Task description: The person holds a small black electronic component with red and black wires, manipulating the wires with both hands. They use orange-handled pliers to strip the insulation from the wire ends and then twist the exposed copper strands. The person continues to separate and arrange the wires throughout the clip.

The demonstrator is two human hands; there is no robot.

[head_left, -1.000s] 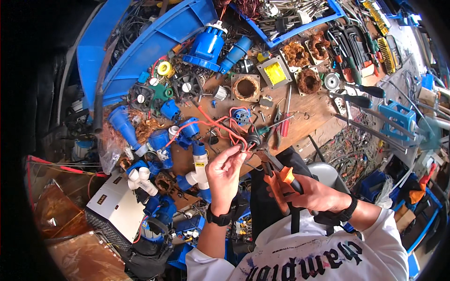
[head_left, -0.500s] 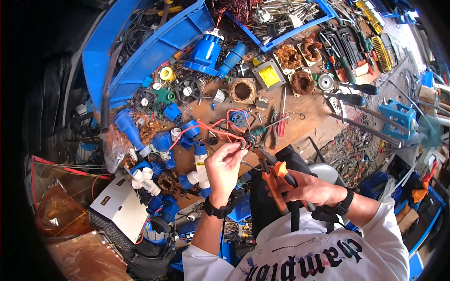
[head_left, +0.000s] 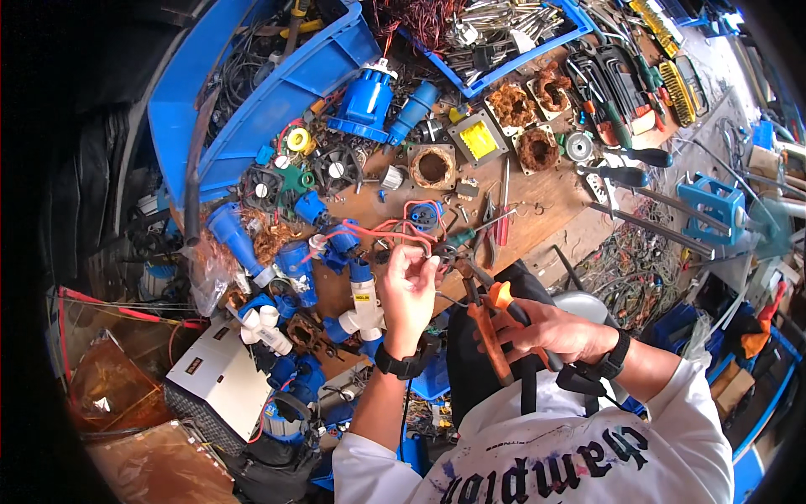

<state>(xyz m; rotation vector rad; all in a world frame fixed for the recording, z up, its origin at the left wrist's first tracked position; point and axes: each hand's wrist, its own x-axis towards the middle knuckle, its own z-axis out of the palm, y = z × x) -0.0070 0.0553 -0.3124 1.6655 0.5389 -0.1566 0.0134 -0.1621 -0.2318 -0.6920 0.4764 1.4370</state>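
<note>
My left hand [head_left: 409, 296] pinches red wire [head_left: 365, 230] near its end, with thumb and fingertips closed together. The red wires run off to the left and loop over a round blue connector piece [head_left: 426, 216] on the bench. My right hand [head_left: 561, 329] is wrapped round orange-and-black handled pliers [head_left: 489, 340]. Their metal jaws point up and left, close beside my left fingertips. A small dark piece shows between the fingertips and the jaws, too small to make out. Whether the jaws grip the wire is hidden.
Several blue and white connectors [head_left: 363, 307] lie left of my hands. Pliers [head_left: 485, 239] and screwdrivers lie beyond on the wooden bench [head_left: 537, 206]. Rusty square-flanged parts [head_left: 537, 149] and a blue motor-like housing [head_left: 365, 101] stand farther back. A blue bin [head_left: 281, 92] holds cables.
My left hand has shifted slightly right, and its fingers have turned a little around the wire. The red wires moved with it. The pliers stay in my right hand, nearly in place.
</note>
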